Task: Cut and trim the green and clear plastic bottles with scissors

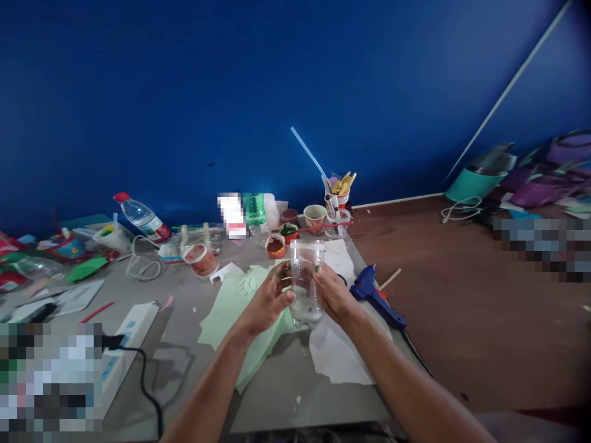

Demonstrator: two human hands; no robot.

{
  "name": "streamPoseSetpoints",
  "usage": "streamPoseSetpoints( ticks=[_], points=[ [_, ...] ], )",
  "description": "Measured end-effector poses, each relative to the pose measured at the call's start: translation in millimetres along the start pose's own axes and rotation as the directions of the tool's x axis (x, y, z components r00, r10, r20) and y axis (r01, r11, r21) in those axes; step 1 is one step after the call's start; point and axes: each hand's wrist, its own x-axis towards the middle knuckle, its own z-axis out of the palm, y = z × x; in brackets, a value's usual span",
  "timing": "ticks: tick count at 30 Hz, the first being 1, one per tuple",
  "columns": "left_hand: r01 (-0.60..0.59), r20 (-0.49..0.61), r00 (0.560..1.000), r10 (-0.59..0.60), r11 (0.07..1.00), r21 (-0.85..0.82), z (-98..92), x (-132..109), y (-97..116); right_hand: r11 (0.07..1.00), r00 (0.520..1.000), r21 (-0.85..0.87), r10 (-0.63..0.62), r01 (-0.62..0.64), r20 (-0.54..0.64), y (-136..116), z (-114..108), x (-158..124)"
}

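A clear plastic cup or cut bottle (305, 295) stands upright between my two hands, above green and white paper. My left hand (269, 299) has its fingers curved round the left side of the clear container. On the other side, my right hand (333, 294) grips its wall with the thumb near the rim. Pale green paper (231, 307) lies under and left of my left hand, and torn white paper (341, 357) is beneath my right wrist. A blue glue gun (378, 298) rests just right of my right hand.
Small paint cups (276, 247), a cup of wooden cutlery (339, 195) and a green bottle (255, 209) line the table's back. At the left are a red-capped bottle (145, 218), a tilted reddish cup (201, 260) and a white power strip (127, 347). Brown floor lies right.
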Motion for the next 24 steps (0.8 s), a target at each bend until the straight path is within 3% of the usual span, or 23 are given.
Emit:
streamPoseSetpoints(
  ticks=[4,7,10,13,15,20,24],
  points=[
    [0.017,0.026,1.000,-0.015,0.997,-0.075,0.3,3.7,-6.2,1.000,0.999,-0.018,-0.026,0.025,-0.044,3.5,1.3,2.4],
    [0.009,-0.027,1.000,-0.011,0.997,-0.079,-2.7,4.3,-14.1,0.998,0.994,-0.031,-0.053,0.050,-0.097,6.8,0.2,4.1],
    [0.015,-0.144,0.989,-0.028,0.996,-0.085,-6.0,4.4,-23.8,0.996,0.985,-0.060,-0.078,0.070,-0.155,8.5,-2.9,5.1],
    [-0.004,-0.319,0.948,-0.024,0.996,-0.087,-9.2,4.5,-30.0,0.994,0.974,-0.071,-0.091,0.078,-0.207,7.9,-5.4,5.2],
    [-0.044,-0.379,0.925,-0.009,0.990,-0.131,-11.2,4.4,-30.7,0.998,0.975,-0.047,-0.058,0.049,-0.214,6.5,-5.2,4.8],
    [-0.104,-0.407,0.914,0.011,0.972,-0.208,-13.0,3.7,-27.0,0.999,0.987,-0.002,-0.033,0.033,-0.160,5.4,-0.1,4.3],
    [-0.094,-0.390,0.921,0.004,0.973,-0.211,-11.8,2.1,-29.2,0.994,0.983,-0.102,-0.066,0.049,-0.172,8.1,1.4,2.8]
  ],
)
